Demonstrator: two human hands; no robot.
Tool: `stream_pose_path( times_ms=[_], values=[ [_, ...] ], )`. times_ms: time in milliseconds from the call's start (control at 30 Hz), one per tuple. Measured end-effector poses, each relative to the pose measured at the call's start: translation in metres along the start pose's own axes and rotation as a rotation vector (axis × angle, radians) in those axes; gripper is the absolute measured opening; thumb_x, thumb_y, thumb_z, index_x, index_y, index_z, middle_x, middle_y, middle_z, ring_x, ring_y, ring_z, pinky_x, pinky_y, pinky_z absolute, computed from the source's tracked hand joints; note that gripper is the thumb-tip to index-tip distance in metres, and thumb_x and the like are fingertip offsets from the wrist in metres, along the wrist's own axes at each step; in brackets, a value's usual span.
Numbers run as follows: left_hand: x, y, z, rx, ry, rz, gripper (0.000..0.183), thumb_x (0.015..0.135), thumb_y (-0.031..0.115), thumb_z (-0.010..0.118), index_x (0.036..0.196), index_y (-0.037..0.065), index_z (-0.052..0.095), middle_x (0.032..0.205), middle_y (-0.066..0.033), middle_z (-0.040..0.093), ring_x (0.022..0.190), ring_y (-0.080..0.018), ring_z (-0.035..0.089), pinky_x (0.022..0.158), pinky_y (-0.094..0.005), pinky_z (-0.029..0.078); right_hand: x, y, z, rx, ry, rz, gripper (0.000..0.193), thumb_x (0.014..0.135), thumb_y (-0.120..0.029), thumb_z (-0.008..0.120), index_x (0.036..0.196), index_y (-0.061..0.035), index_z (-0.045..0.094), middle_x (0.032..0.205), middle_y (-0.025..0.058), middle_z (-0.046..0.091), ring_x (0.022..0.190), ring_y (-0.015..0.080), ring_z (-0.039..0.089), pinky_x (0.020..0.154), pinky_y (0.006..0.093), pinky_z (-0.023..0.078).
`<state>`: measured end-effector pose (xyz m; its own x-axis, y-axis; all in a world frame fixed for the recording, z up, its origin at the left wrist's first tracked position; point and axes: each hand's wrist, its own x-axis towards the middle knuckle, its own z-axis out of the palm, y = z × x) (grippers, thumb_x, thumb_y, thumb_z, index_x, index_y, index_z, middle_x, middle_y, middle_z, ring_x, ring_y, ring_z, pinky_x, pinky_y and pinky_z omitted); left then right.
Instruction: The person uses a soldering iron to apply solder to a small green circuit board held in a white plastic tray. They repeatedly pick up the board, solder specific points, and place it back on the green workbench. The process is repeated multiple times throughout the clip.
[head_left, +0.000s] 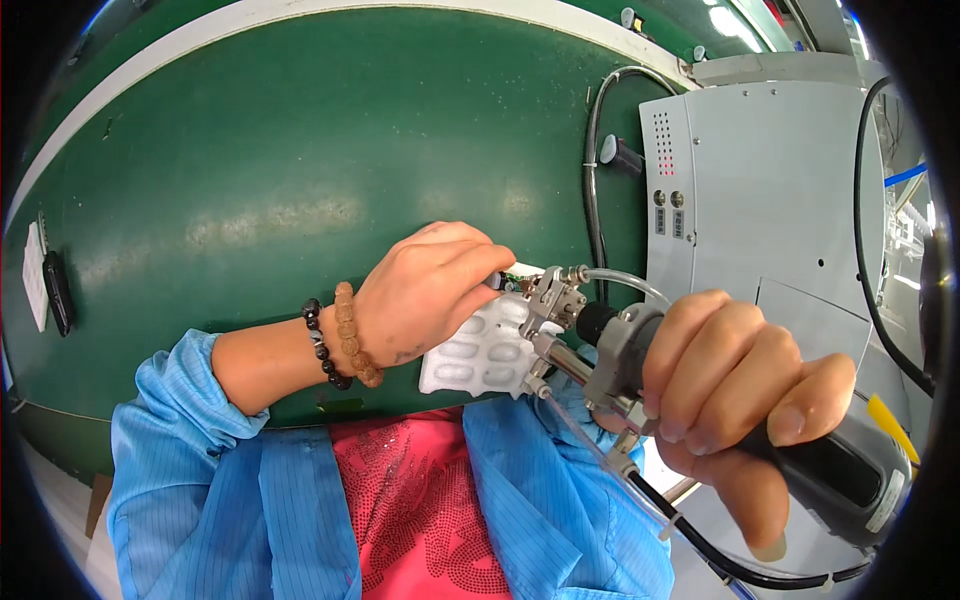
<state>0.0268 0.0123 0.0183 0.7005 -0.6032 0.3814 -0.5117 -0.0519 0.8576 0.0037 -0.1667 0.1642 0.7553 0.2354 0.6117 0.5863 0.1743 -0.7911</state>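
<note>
My right hand (745,370) is wrapped around the black body of a handheld powered screwdriver (835,465) that has a metal head, thin clear hoses and a black cable. Its metal nose block (556,298) points left, close to the fingertips of my left hand (430,285). Thumb and index finger there pinch a small dark part (494,281), mostly hidden, with a bit of green beside it. Below these fingers lies a white molded tray (460,378) with several rounded pockets. The screwdriver's tip and the contact point are hard to make out.
A large light-grey machine box (770,200) with red indicator lights stands on the right. A black cable (590,190) runs along its left side, near a small dark cylinder (625,157). At the far left of the green tabletop (300,130) lie a white pad (36,275) and a black object (58,292).
</note>
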Motion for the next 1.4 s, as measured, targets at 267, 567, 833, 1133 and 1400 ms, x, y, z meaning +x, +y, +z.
stream_pose_path(
  times_ms=[267, 567, 833, 1133, 1400],
  values=[
    [0.003, 0.001, 0.001, -0.022, -0.019, 0.000, 0.037, 0.073, 0.004, 0.078, 0.107, 0.002, 0.065, 0.096, -0.0134, 0.068, 0.090, -0.0305, 0.066, 0.078, -0.0387, 0.053, 0.005, -0.008, 0.003, -0.075, 0.028, 0.056, 0.052, 0.084, -0.050, 0.073, 0.107, -0.0114, 0.046, 0.069, -0.0015, 0.056, 0.052, 0.0087, 0.057, 0.047, 0.0220, 0.047],
    [-0.002, 0.003, 0.000, 0.016, -0.028, -0.050, 0.032, 0.077, 0.007, 0.077, 0.107, 0.003, 0.066, 0.097, -0.0129, 0.068, 0.091, -0.0302, 0.066, 0.079, -0.0385, 0.053, -0.019, -0.059, -0.009, 0.024, 0.210, -0.164, 0.050, 0.082, -0.042, 0.079, 0.100, -0.0035, 0.053, 0.061, 0.0004, 0.055, 0.049, 0.0094, 0.054, 0.047, 0.0212, 0.050],
    [0.008, 0.017, -0.013, 0.060, 0.066, 0.090, 0.029, 0.075, 0.004, 0.079, 0.103, 0.002, 0.070, 0.100, -0.0130, 0.071, 0.093, -0.0293, 0.067, 0.081, -0.0386, 0.054, -0.022, -0.059, -0.020, -0.024, 0.188, -0.246, 0.052, 0.086, -0.046, 0.073, 0.103, -0.0037, 0.048, 0.063, 0.0014, 0.054, 0.048, 0.0088, 0.053, 0.043, 0.0195, 0.048],
    [0.089, -0.030, -0.124, 0.362, 0.280, -0.151, 0.026, 0.083, 0.011, 0.075, 0.107, 0.000, 0.070, 0.093, -0.0086, 0.071, 0.084, -0.0144, 0.063, 0.081, -0.0298, 0.051, -0.028, -0.040, -0.024, -0.080, 0.227, -0.243, 0.050, 0.086, -0.043, 0.074, 0.100, -0.0053, 0.044, 0.062, 0.0012, 0.054, 0.047, 0.0099, 0.054, 0.041, 0.0211, 0.047],
    [0.221, -0.110, -0.098, 0.699, 0.171, 0.288, 0.029, 0.089, 0.014, 0.068, 0.116, 0.004, 0.064, 0.119, -0.0154, 0.067, 0.110, -0.0346, 0.062, 0.096, -0.0430, 0.050, -0.022, -0.046, -0.024, -0.006, 0.230, -0.199, 0.040, 0.086, -0.027, 0.078, 0.092, -0.0025, 0.047, 0.068, 0.0060, 0.054, 0.047, 0.0155, 0.053, 0.042, 0.0274, 0.047]
  ],
)
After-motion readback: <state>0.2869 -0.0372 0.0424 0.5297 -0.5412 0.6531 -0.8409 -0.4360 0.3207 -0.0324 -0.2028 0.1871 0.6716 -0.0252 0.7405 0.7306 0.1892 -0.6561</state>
